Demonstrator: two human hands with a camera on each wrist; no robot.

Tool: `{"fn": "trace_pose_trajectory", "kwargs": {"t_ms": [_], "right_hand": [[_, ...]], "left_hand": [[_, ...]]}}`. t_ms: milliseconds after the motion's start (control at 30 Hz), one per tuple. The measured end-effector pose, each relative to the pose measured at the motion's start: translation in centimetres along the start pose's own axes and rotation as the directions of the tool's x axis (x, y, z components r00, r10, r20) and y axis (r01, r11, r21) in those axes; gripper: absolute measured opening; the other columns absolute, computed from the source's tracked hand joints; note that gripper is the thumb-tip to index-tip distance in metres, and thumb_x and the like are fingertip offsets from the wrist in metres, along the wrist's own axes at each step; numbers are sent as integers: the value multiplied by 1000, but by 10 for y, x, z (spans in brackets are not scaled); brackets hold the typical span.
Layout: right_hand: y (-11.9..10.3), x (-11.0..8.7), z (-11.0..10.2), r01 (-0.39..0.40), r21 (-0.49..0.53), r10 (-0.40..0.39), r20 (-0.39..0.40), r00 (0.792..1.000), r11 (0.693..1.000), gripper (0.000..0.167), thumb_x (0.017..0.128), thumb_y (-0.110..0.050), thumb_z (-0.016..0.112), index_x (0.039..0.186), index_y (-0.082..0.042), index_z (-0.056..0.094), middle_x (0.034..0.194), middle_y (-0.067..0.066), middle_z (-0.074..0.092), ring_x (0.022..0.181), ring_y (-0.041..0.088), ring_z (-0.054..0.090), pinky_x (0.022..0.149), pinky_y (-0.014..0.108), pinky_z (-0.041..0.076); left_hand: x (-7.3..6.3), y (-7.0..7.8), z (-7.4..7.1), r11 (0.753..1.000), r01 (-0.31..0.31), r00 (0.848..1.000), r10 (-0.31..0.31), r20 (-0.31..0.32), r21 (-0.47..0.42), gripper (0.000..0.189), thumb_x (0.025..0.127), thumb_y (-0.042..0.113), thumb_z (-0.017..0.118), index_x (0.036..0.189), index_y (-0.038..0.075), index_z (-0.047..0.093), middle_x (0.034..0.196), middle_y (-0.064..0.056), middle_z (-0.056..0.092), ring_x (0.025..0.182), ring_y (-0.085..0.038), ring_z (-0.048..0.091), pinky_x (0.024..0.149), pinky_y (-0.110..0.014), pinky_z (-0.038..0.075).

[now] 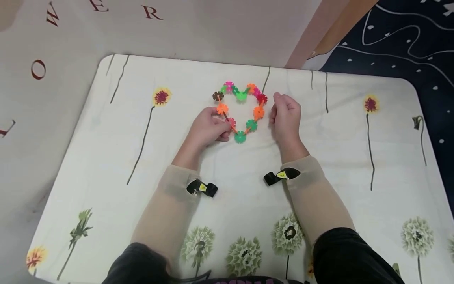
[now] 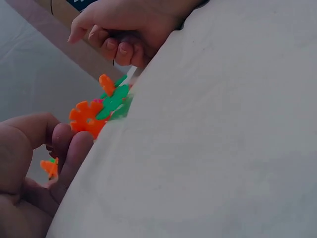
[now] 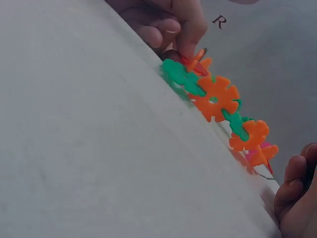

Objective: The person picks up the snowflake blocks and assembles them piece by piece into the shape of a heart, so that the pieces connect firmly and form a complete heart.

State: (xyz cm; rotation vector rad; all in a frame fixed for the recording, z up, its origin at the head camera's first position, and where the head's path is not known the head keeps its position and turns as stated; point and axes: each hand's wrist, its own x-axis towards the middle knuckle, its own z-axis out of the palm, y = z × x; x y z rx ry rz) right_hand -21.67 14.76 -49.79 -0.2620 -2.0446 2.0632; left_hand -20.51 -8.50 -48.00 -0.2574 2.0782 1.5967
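Note:
Snowflake discs in green, orange, pink, red and brown are joined into a heart-shaped ring (image 1: 259, 112) on the flowered cloth. At the ring's lower left, my left hand (image 1: 210, 128) pinches a pink snowflake disc (image 1: 232, 122) between thumb and fingers. In the right wrist view, those fingertips (image 3: 185, 44) meet the ring beside a green disc (image 3: 183, 77). My right hand (image 1: 286, 116) rests just right of the ring, apart from it. Its fingers are loosely curled with nothing visible in them, as the left wrist view shows (image 2: 124, 29).
A white cloth (image 1: 106, 157) printed with flowers covers the table. A pale wall (image 1: 213, 31) with printed letters stands along the back edge. Dark patterned fabric (image 1: 400, 39) lies beyond the back right. Each wrist wears a small black camera, one of them on the left sleeve (image 1: 202, 188).

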Motion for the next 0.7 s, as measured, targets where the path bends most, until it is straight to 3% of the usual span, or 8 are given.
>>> {"fn": "trace_pose_trajectory", "kwargs": {"t_ms": [200, 400, 533, 700], "right_hand": [[1, 3, 7, 19, 40, -20, 31, 999, 999, 51, 111, -29, 56, 67, -4, 48, 61, 7, 47, 50, 19, 47, 48, 24, 44], [2, 6, 9, -1, 59, -2, 44, 999, 998, 50, 110, -28, 58, 67, -4, 49, 61, 7, 48, 50, 19, 48, 48, 24, 44], [3, 6, 9, -6, 55, 4, 42, 999, 998, 49, 110, -27, 59, 68, -3, 49, 61, 7, 47, 50, 19, 48, 49, 25, 45], [-4, 15, 13, -38, 66, 33, 84, 996, 997, 46, 110, -29, 59, 72, -5, 50, 68, 9, 50, 58, 22, 51, 55, 26, 48]], "left_hand": [[0, 0, -13, 998, 51, 998, -51, -33, 21, 61, 97, 11, 71, 149, 4, 41, 95, -15, 78, 63, -20, 72, 68, -37, 65], [2, -3, -17, 999, 38, 998, -37, -54, 22, 61, 97, 16, 76, 144, 5, 40, 93, -16, 76, 59, -19, 71, 67, -40, 65], [4, -4, -19, 999, 26, 997, -27, -67, -22, 65, 98, 24, 77, 147, 9, 37, 90, -16, 72, 58, -20, 68, 66, -43, 65], [11, 1, -27, 995, 3, 996, -12, -88, -104, 65, 103, 42, 69, 151, 13, 37, 90, -15, 65, 57, -20, 63, 62, -41, 65]]}}
